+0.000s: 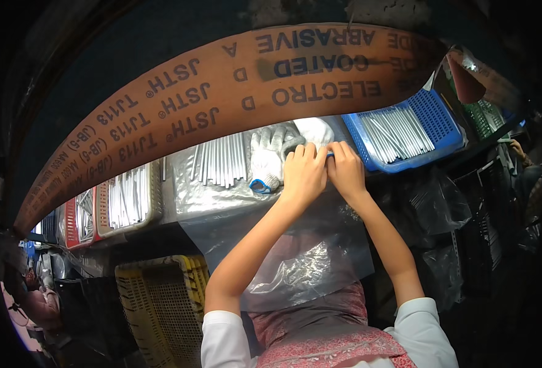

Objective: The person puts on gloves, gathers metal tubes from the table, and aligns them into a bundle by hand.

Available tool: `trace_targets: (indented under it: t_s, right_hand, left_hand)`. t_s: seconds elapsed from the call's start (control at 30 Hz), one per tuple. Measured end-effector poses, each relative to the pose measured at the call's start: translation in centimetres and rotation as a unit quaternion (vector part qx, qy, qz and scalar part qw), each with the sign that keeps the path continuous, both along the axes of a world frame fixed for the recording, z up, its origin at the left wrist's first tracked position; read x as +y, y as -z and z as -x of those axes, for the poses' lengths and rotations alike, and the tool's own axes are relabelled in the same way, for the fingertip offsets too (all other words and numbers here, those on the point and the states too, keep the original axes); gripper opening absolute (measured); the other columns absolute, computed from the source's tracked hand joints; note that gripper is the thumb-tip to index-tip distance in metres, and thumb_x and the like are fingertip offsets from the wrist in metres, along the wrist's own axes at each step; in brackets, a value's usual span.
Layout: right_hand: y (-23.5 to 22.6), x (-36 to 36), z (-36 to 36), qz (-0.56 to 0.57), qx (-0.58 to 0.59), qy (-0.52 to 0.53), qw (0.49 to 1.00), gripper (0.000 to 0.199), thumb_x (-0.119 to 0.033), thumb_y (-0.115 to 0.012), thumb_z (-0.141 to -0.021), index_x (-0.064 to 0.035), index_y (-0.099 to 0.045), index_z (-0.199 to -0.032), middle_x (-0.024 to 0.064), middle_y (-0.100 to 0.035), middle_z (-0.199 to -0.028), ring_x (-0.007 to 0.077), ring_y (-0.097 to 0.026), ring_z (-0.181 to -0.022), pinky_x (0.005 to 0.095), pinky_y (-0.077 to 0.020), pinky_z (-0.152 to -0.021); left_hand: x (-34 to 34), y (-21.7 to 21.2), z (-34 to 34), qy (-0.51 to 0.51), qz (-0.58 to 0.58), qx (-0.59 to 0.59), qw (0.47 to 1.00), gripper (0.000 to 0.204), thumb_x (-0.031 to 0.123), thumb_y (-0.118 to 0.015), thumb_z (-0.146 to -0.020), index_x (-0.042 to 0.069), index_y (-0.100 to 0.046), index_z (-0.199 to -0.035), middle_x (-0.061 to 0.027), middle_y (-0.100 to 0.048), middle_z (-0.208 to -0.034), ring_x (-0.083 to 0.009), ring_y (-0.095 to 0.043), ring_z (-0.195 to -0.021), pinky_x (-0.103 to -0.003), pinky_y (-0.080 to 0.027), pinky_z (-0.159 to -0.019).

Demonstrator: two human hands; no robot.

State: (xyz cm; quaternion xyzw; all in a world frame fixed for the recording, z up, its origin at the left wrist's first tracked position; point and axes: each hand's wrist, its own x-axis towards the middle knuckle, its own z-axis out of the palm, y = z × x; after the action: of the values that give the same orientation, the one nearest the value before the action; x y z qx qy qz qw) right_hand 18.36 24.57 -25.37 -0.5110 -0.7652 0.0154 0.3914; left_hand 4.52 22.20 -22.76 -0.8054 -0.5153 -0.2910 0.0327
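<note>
Side by side at the table's near edge, my left hand (306,175) and my right hand (346,170) are closed, fingers bent and fingertips nearly meeting. A small blue edge shows between them, matching the blue cuff rim of the glove beside them. They appear to pinch the cuff of a white and grey work glove (314,130), which lies just beyond my fingers. To the left of my left hand, a second work glove (267,156) lies flat, its blue-rimmed cuff toward me. Farther left, a row of metal tubes (220,161) rests on clear plastic sheeting.
A broad brown abrasive belt (234,92) arches across beyond the table. Metal tubes fill a blue basket (369,161) at right and a pale basket (155,211) at left, beside a red basket (70,224). Yellow crates (160,294) stand below left. Other people are at both sides.
</note>
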Motion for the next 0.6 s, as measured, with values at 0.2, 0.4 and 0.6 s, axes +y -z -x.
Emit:
trace_targets:
  t_s: [0.2, 0.4, 0.6]
  right_hand:
    - [-2.4, 0.3, 0.1, -0.112, 0.054, -0.031, 0.992, 0.022, 0.004, -0.059, -0.078, 0.0, -0.058, -0.099, 0.0153, -0.058, -0.092, 0.0359, -0.06, -0.087, 0.0438, -0.0497, -0.075]
    - [-4.2, -0.1, 1.3, -0.207, 0.045, -0.17, 0.962, 0.025, 0.007, -0.058, -0.077, 0.0033, -0.055, -0.101, 0.0187, -0.059, -0.098, 0.037, -0.06, -0.09, 0.0423, -0.05, -0.079]
    - [-3.8, 1.0, 1.7, -0.083, 0.019, -0.143, 0.986, 0.028, -0.01, -0.068, -0.078, 0.0001, -0.053, -0.1, 0.017, -0.061, -0.091, 0.0355, -0.061, -0.089, 0.0429, -0.0503, -0.078]
  left_hand:
    - [3.1, -0.6, -0.1, -0.013, -0.011, -0.085, 0.996, 0.017, 0.005, -0.063, -0.078, 0.005, -0.059, -0.095, -0.0144, -0.058, -0.087, -0.0329, -0.061, -0.077, -0.045, -0.05, -0.067]
    - [5.1, -2.8, 1.3, 0.033, 0.067, -0.239, 0.968, 0.015, 0.009, -0.07, -0.077, -0.001, -0.069, -0.088, -0.0157, -0.069, -0.079, -0.0266, -0.068, -0.069, -0.035, -0.053, -0.067]
    - [5.6, -4.3, 2.6, -0.003, 0.103, -0.257, 0.961, 0.014, 0.007, -0.067, -0.079, -0.001, -0.069, -0.09, -0.0125, -0.069, -0.076, -0.0183, -0.067, -0.067, -0.03, -0.053, -0.067]
